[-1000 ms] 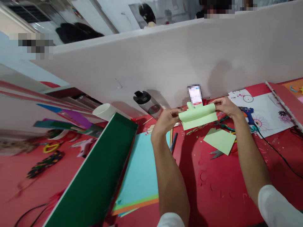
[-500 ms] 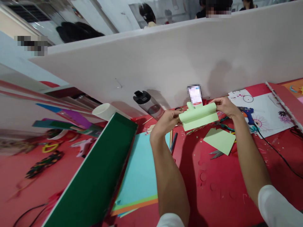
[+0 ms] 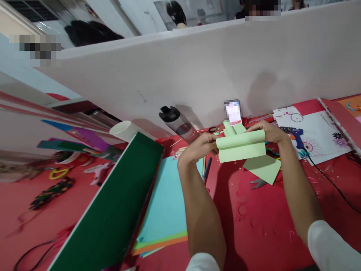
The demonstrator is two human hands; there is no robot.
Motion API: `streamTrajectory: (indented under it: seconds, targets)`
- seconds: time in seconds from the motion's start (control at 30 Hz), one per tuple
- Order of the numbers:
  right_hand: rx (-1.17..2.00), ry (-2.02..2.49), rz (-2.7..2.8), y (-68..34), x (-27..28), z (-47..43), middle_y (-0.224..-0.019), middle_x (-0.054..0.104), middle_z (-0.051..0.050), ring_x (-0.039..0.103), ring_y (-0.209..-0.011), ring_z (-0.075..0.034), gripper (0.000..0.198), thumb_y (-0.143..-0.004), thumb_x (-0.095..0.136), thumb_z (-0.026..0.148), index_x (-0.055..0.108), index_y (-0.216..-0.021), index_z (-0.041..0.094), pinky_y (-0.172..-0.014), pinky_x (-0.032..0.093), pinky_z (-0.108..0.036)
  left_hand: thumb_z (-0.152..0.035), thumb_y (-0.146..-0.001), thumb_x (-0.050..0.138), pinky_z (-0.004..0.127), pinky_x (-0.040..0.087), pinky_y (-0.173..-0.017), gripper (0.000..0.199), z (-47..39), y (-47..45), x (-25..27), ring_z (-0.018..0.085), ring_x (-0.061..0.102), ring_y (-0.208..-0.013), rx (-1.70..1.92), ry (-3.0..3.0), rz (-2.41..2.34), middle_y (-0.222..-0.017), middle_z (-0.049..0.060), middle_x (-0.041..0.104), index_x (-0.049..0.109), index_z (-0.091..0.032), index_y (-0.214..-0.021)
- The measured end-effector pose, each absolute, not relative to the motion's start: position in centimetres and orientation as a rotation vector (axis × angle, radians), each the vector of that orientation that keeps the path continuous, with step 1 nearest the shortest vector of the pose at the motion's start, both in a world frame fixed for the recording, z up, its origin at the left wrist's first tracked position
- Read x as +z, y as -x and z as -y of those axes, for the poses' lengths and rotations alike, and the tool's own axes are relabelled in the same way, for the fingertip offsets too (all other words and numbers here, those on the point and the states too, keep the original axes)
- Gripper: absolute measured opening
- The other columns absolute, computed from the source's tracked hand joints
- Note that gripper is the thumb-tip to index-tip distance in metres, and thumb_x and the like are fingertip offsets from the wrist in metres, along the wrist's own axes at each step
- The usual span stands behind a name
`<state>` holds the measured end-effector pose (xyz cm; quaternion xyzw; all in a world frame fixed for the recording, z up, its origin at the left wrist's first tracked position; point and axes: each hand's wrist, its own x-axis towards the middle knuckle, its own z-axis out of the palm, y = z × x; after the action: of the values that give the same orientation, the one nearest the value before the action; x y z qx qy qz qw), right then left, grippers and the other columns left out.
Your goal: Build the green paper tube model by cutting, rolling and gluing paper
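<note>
"Pale green paper [image 3: 241,147], where is it now?"

"It is in the air above the red tabletop [image 3: 254,248], and its upper part is curled into a roll."

"And how is the grip?"

"The left hand [image 3: 200,147] grasps 1 end of it, and the right hand [image 3: 269,132] grasps the other end."

"What is lying near?"

"1 flat green sheet [image 3: 264,168] covers part of the scissors [image 3: 258,183]. Behind the paper, a lit phone [image 3: 233,112] stands near the white partition [image 3: 135,71]."
</note>
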<state>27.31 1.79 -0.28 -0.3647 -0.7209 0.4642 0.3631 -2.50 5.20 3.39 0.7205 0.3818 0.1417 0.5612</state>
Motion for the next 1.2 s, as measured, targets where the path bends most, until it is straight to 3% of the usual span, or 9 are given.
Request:
streamTrajectory:
  seconds: [0.23, 0.5, 0.9, 1.2]
  targets:
    - [1.250, 0.921, 1.815, -26.9, 0.4, -1.4, -0.094, 0.084, -0.007, 0.076, -0.082, -0.022, 0.027, -0.078, 0.082, 0.028, 0.086, -0.102, 0.017, -0.076, 0.061, -0.032, -0.036, -0.082, 0.072, 0.024, 0.059, -0.061, 0.022, -5.0, 2.4, 3.4, 0.015, 0.067, -0.062, 0.368, -1.702, -0.840, -0.066, 0.004, 0.071, 0.075, -0.015, -0.075]
    - [1.256, 0.943, 1.828, -27.0, 0.6, -1.2, -0.094, 0.083, -0.008, 0.075, -0.082, -0.022, 0.029, -0.078, 0.081, 0.027, 0.085, -0.104, 0.016, -0.074, 0.059, -0.031, -0.021, -0.084, 0.061, 0.021, 0.057, -0.060, 0.018, -5.2, 1.8, 3.2, 0.012, 0.065, -0.066, 0.524, -1.807, -0.845, -0.081, 0.002, 0.074, 0.078, -0.017, -0.090]
    - [1.173, 0.889, 1.892, -27.0, 0.6, -1.3, -0.091, 0.081, -0.006, 0.070, -0.074, -0.018, 0.025, -0.086, 0.075, 0.027, 0.083, -0.106, 0.015, -0.061, 0.052, -0.025, -0.035, -0.085, 0.066, 0.022, 0.055, -0.060, 0.022, -5.2, 2.2, 3.1, 0.013, 0.062, -0.063, 0.438, -1.786, -0.798, -0.071, 0.001, 0.070, 0.075, -0.015, -0.083]
    - [1.241, 0.946, 1.938, -27.1, 0.9, -1.1, -0.086, 0.080, -0.005, 0.071, -0.075, -0.018, 0.020, -0.083, 0.076, 0.028, 0.084, -0.096, 0.016, -0.067, 0.055, -0.027, -0.019, -0.075, 0.066, 0.021, 0.052, -0.059, 0.007, -4.8, 2.3, 3.7, 0.011, 0.061, -0.063, 0.280, -1.794, -0.763, -0.069, 0.000, 0.067, 0.072, -0.016, -0.074]
